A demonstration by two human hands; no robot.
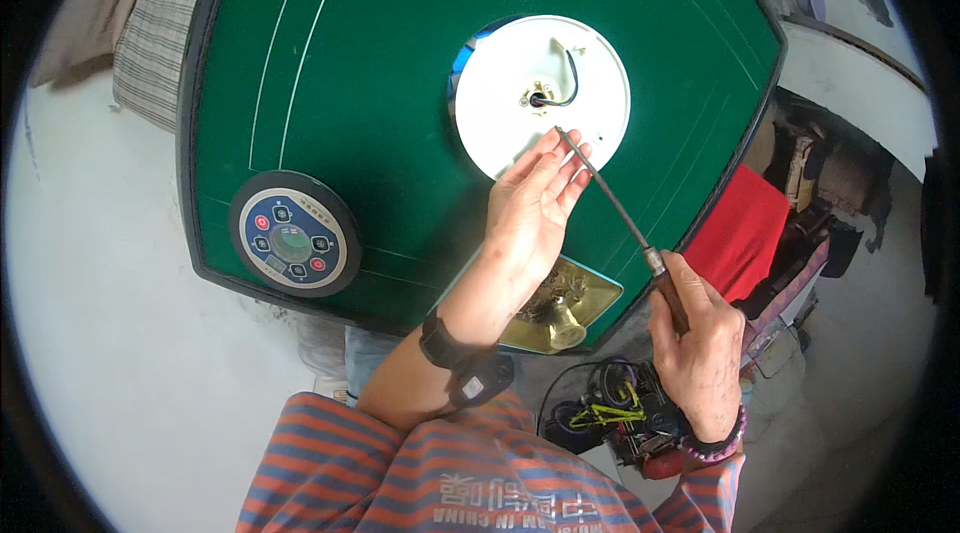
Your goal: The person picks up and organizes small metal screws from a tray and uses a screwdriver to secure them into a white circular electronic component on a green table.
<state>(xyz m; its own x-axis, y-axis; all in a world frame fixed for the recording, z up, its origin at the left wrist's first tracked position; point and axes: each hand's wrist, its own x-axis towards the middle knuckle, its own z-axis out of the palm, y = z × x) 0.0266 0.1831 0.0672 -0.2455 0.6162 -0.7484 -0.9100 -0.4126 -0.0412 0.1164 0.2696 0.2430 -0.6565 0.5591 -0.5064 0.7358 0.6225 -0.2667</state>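
My right hand (700, 343) is wrapped around the brown handle of a long-shafted screwdriver (620, 205), which slants up and left. The tip reaches the fingertips of my left hand (535, 193), over the lower part of a round white lamp base (495, 113). My left fingers are drawn together around the tip; anything small between them is too small to make out. From the middle of the lamp base, a dark wire (574, 83) curves up to a pale connector (565, 49). Small brass-coloured fittings surround the wire's exit.
The lamp base lies on a green-topped table (390, 83) with a dark rim. At its near left sits a round control panel (291, 243). A yellowish tray (590, 298) of small metal parts lies partly behind my left forearm. Red cloth (745, 233) hangs beyond the right edge.
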